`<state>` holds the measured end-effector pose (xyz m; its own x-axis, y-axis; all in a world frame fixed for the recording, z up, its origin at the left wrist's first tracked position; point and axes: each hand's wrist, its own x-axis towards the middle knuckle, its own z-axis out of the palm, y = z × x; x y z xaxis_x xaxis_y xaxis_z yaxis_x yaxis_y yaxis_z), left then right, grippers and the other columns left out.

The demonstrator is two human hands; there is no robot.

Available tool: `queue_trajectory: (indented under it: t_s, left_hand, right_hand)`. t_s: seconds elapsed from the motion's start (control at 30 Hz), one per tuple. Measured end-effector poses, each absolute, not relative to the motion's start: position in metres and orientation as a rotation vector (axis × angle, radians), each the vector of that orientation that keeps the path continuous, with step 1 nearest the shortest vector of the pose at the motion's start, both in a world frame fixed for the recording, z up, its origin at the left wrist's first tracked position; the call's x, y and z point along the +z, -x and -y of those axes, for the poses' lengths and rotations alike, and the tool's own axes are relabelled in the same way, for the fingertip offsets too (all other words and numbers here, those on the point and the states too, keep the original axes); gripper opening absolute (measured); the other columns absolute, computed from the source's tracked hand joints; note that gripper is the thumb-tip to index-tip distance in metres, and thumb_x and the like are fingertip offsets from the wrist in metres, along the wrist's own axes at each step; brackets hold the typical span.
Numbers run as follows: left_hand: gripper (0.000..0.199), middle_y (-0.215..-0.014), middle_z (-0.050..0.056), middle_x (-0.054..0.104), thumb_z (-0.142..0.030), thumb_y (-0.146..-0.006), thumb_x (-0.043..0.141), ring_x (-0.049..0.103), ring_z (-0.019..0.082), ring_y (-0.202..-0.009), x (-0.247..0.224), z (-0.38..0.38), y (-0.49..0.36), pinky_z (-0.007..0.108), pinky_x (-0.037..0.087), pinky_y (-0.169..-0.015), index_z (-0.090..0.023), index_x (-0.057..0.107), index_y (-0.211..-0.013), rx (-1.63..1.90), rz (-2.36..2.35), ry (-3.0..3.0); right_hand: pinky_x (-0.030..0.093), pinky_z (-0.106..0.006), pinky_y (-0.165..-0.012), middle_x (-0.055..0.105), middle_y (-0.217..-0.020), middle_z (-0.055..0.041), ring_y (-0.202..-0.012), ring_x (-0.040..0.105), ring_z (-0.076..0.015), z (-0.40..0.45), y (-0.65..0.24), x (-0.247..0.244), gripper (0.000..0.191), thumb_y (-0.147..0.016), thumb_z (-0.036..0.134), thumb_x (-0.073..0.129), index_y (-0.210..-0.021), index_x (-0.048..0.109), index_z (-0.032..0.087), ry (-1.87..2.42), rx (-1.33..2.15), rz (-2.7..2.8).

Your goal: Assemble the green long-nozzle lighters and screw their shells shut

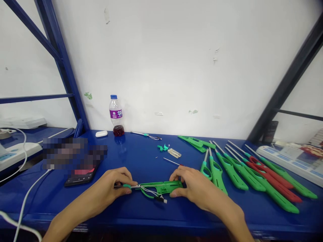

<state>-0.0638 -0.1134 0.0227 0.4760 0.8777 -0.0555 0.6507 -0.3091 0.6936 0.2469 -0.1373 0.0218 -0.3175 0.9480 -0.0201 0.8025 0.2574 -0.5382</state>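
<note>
My left hand (114, 183) pinches a thin metal lighter tube (135, 186) with a teal collar, held level just above the front of the table. White wires (150, 191) trail from the tube's right end to a small black part (158, 199) with a pale tip. In my right hand (195, 183) is the right end of an open green lighter handle shell (165, 187), its hollow side showing. The tube's end meets the shell's left part; whether it is seated there I cannot tell. My right fingers hide the shell's far end.
Several green and red lighters (234, 173) lie at right. Behind my hands are a thin metal-shafted tool (171, 161), a clear part (174, 153), teal pieces (164, 148), green shells (193, 142) and another wired tube (145, 134). A bottle (116, 116) and phone (80, 178) are at left.
</note>
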Motion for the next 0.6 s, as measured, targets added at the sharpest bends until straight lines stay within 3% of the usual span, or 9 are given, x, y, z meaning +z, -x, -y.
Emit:
queue_trajectory:
  t_s: [0.2, 0.4, 0.6]
  left_hand:
    - [0.022, -0.100, 0.003, 0.070, -0.040, -0.089, 0.067, 0.065, 0.021, -0.086, 0.016, 0.118, 0.058, 0.030, 0.046, -0.076, -0.026, 0.083, -0.086, 0.519, -1.318, -2.087]
    - [0.028, -0.099, 0.004, 0.070, -0.038, -0.094, 0.058, 0.064, 0.020, -0.081, 0.010, 0.119, 0.056, 0.030, 0.046, -0.072, -0.027, 0.083, -0.088, 0.507, -1.338, -2.234]
    - [0.024, -0.100, 0.004, 0.071, -0.033, -0.092, 0.060, 0.068, 0.021, -0.084, 0.005, 0.113, 0.053, 0.029, 0.048, -0.074, -0.028, 0.083, -0.092, 0.481, -1.276, -2.257]
  right_hand:
    - [0.043, -0.032, -0.083, 0.069, -0.103, -0.0007, -0.100, 0.062, -0.0242, 0.142, -0.243, 0.030, 0.025, -0.085, 0.040, 0.082, -0.104, 0.073, 0.027, 1.644, 0.666, 2.249]
    - [0.043, -0.033, -0.084, 0.067, -0.103, 0.0007, -0.102, 0.060, -0.0241, 0.143, -0.244, 0.030, 0.025, -0.086, 0.039, 0.082, -0.102, 0.068, 0.027, 1.625, 0.667, 2.244]
    - [0.043, -0.028, -0.076, 0.062, -0.107, 0.0053, -0.094, 0.058, -0.0202, 0.153, -0.247, 0.044, 0.049, -0.074, 0.049, 0.090, -0.105, 0.056, 0.031, 1.545, 0.783, 2.188]
